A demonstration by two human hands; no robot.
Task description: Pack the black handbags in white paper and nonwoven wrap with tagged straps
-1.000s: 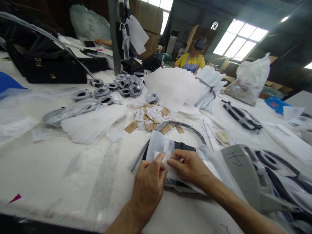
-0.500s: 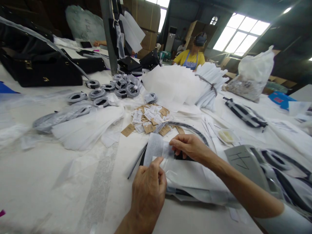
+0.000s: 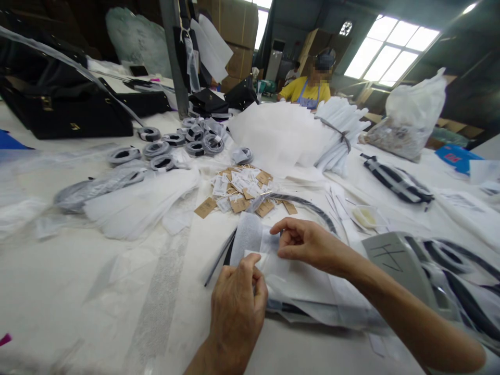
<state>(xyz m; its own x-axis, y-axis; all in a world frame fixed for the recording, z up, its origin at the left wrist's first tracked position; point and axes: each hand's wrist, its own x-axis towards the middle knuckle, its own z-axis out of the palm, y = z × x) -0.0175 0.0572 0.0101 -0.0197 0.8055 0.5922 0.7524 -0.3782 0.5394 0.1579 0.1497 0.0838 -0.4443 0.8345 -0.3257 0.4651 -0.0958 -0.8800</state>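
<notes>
In front of me lies a flat black item, apparently a bag, largely covered by white wrapping sheet [image 3: 300, 281]. A strip of soft white material [image 3: 250, 234] is folded over its left end. My left hand [image 3: 239, 302] is closed at the near left edge of the wrapping, index finger lying over it; what its curled fingers grip is partly hidden. My right hand [image 3: 299, 242] is just above the wrapping, fingers bent, thumb and forefinger apart, nothing visible between them. A dark handle [image 3: 308, 203] in clear plastic arches behind it.
Brown and white tags [image 3: 242, 190] are heaped beyond the wrapped item. Rolled straps [image 3: 156, 150] and stacked white sheets [image 3: 273, 135] lie farther back. At the right are a grey container [image 3: 402, 265] and a small dish [image 3: 365, 216]. Black bags [image 3: 78, 112] stand far left.
My right hand has turned and drawn back slightly from the wrapping, its thumb and forefinger now parted; black formerly visible beneath it is now covered. The left hand has barely moved.
</notes>
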